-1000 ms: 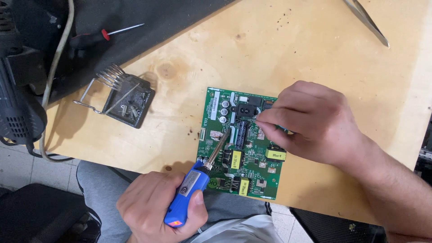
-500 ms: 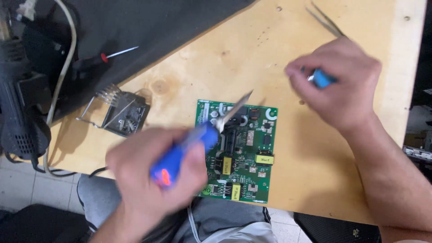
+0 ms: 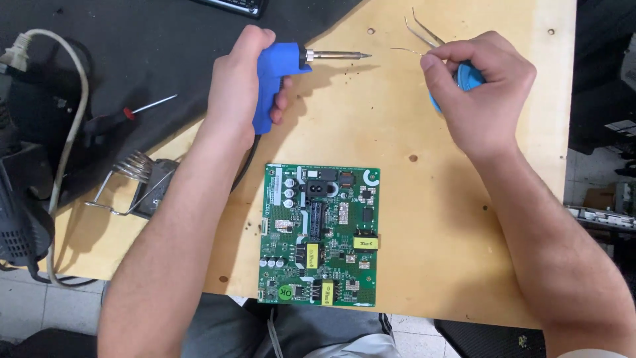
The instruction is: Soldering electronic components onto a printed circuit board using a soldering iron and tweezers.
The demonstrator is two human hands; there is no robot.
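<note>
Electronics repair workshop: plywood bench (image 3: 430, 199), green circuit board (image 3: 321, 235), blue soldering iron (image 3: 285, 66), wire iron stand (image 3: 136, 185), screwdriver (image 3: 126, 114)

Blue soldering iron (image 3: 281, 73) level, tip right; blue solder spool (image 3: 464, 79).

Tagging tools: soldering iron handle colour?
Blue, gripped in the left hand; the soldering iron shows clearly in the head view.

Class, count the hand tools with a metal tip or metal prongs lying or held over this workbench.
3: soldering iron in left hand; tweezers beyond right hand; screwdriver on black mat. Others may be hidden.
</note>
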